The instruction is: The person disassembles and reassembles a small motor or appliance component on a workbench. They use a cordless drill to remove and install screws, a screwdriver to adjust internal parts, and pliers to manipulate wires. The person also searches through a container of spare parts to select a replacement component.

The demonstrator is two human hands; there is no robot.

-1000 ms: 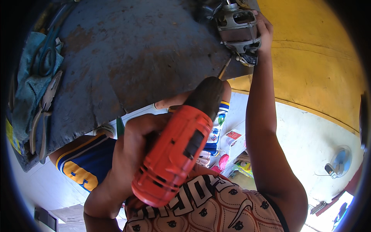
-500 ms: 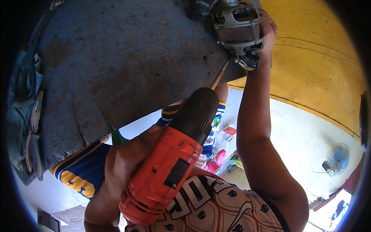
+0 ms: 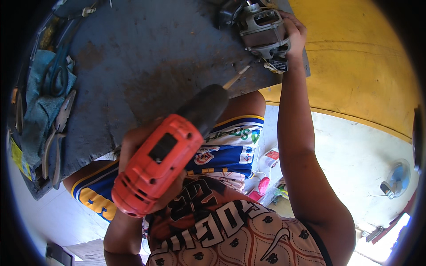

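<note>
My left hand (image 3: 128,144) is wrapped round the grip of a red and black power drill (image 3: 157,162), which hides part of the fingers. A long brass-coloured bit (image 3: 235,78) points from its chuck up and right, over the table's near edge. The bit's tip is a short way from the motor, not touching it. At the far right of the table, my right hand (image 3: 296,36) grips a small electric motor (image 3: 265,36) by its right side. The motor has a grey metal frame, and a black block with wires (image 3: 277,64) sits at its near end.
The dark, worn table (image 3: 133,57) carries a teal cloth (image 3: 37,104), scissors (image 3: 57,82) and pliers (image 3: 57,128) along its left side. A dark round part (image 3: 227,14) lies beside the motor. A yellow surface (image 3: 350,57) adjoins on the right; a blue-bladed fan (image 3: 399,177) stands beyond.
The drill has moved left and back, so its bit tip is farther from the motor. My right hand keeps its hold on the motor. The view has shifted, showing more of the table's left side.
</note>
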